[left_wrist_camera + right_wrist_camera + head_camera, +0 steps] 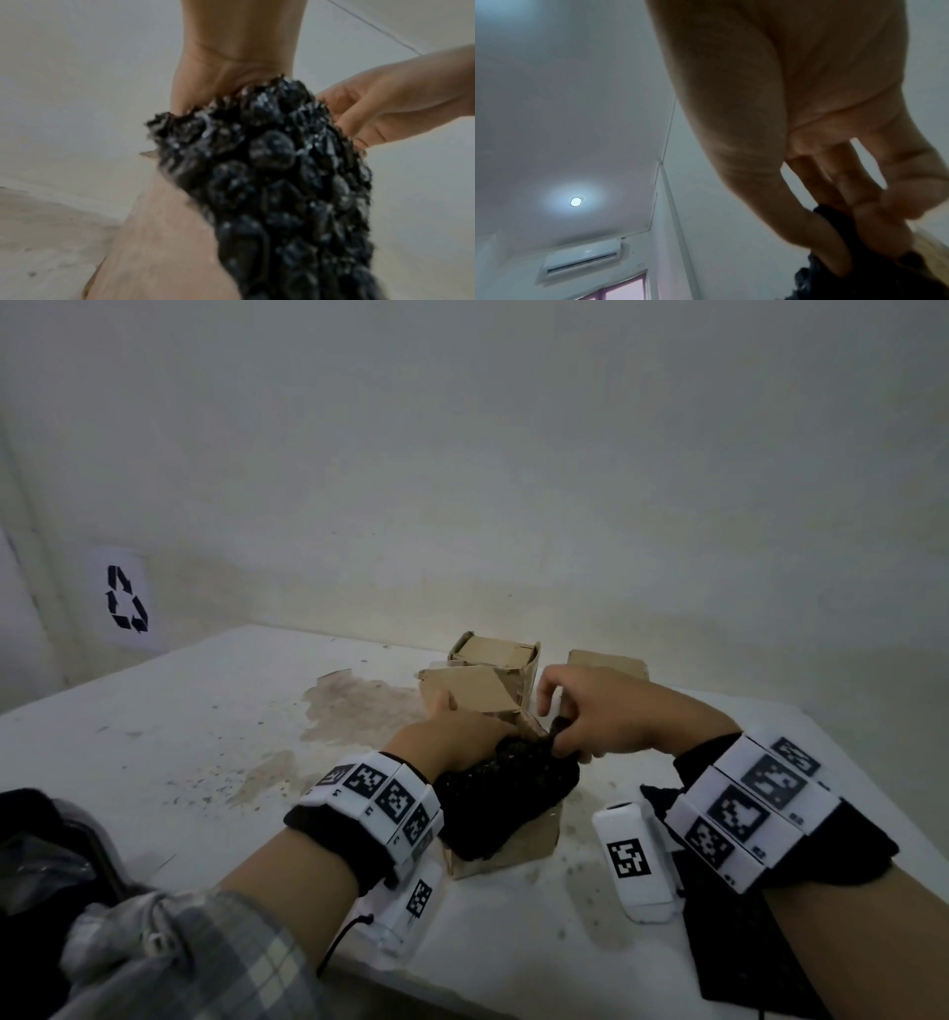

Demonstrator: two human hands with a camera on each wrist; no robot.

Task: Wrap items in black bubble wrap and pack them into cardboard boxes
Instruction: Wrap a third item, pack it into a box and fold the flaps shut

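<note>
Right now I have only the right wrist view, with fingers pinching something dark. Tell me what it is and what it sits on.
Observer: The right hand pinches the far end of a black bubble wrap bundle, which rests on a cardboard box on the table.
Operator: Report the other hand.
Observer: The left hand lies over the bundle's top, with its fingers curled onto the wrap.
Operator: List what stands behind the bundle.
Observer: Other cardboard boxes stand close together just past both hands.
</note>
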